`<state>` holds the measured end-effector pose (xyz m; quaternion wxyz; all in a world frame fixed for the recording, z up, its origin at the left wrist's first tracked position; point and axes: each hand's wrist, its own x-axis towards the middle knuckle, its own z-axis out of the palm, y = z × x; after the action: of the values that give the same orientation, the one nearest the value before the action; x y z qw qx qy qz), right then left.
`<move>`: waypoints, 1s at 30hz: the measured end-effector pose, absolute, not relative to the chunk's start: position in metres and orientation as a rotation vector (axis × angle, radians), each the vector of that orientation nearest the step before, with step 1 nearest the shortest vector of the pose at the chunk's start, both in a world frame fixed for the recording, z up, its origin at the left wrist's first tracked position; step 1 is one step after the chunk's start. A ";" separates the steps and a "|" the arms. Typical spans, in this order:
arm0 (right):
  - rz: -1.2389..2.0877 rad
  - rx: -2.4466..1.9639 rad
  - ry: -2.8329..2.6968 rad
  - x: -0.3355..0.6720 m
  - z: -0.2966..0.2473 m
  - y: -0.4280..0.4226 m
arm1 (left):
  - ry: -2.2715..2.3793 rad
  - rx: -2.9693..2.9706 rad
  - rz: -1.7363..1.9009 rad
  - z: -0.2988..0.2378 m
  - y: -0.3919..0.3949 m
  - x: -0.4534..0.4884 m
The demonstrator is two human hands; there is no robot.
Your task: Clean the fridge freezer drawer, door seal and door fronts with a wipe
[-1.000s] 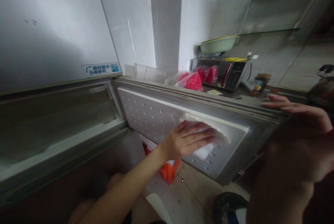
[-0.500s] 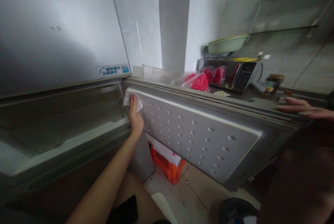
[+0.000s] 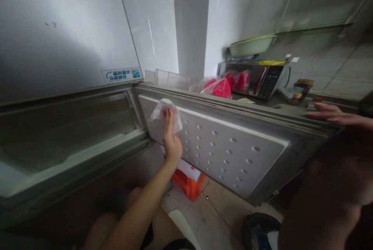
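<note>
On the fridge's upper door [image 3: 64, 51], left, a sticker [image 3: 122, 75] carries two rows of blue Chinese characters beside a curved mark; from here they are too blurred for me to read surely. The small marks on the microwave [image 3: 268, 81], at the far right, can't be made out either, nor the red print on a white bag [image 3: 189, 170] on the orange stool [image 3: 190, 187].

The left hand [image 3: 174, 149] has its fingers straight and close together, laid over a white cloth [image 3: 159, 110] against the dimpled panel [image 3: 221, 137] of the open lower door, near its left, upper end; whether it pinches the cloth, I can't tell. To the right, the right hand [image 3: 335, 116] rests its outstretched fingers, slightly apart, on that door's top edge.
</note>
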<state>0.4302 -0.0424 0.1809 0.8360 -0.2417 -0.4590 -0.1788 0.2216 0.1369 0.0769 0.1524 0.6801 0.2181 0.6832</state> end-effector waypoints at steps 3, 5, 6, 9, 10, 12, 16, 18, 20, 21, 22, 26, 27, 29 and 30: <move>-0.369 -0.518 -0.955 0.432 0.181 -0.042 | 0.366 2.222 1.929 0.073 0.092 0.248; -0.360 -0.521 -0.955 0.433 0.181 -0.042 | 0.185 2.413 1.900 0.072 0.067 0.262; -0.358 -0.517 -0.960 0.433 0.181 -0.042 | 0.101 2.515 1.867 0.071 0.056 0.268; -0.339 -0.510 -0.969 0.435 0.180 -0.042 | -0.085 2.824 1.697 0.071 0.032 0.280; -0.326 -0.513 -0.971 0.436 0.180 -0.043 | -0.122 2.909 1.645 0.071 0.027 0.282; -0.297 -0.520 -0.976 0.438 0.179 -0.043 | -0.160 3.023 1.594 0.074 0.021 0.285; -0.299 -0.521 -0.997 0.440 0.177 -0.044 | -0.249 3.120 1.597 0.082 0.028 0.281; -0.320 -0.516 -1.006 0.439 0.177 -0.044 | -0.271 3.117 1.626 0.081 0.041 0.274; -0.334 -0.505 -1.004 0.436 0.178 -0.043 | -0.214 3.061 1.667 0.074 0.061 0.263; -0.337 -0.502 -1.000 0.436 0.178 -0.043 | -0.161 3.011 1.696 0.069 0.073 0.256; -0.339 -0.499 -0.993 0.435 0.179 -0.042 | -0.092 2.943 1.734 0.062 0.087 0.248; -0.372 -0.479 -0.960 0.433 0.179 -0.041 | 0.311 2.592 1.870 0.038 0.144 0.211; -0.386 -0.474 -0.957 0.432 0.179 -0.041 | 0.458 2.463 1.855 0.035 0.157 0.202; -0.401 -0.480 -0.960 0.430 0.178 -0.043 | 0.688 2.216 1.842 0.031 0.182 0.186; -0.400 -0.487 -0.967 0.428 0.178 -0.044 | 0.771 2.117 1.850 0.031 0.194 0.179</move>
<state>0.4284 -0.0439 0.1780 0.8379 -0.2304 -0.4573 -0.1889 0.1792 0.1940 0.0312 0.1128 0.7216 0.2626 0.6305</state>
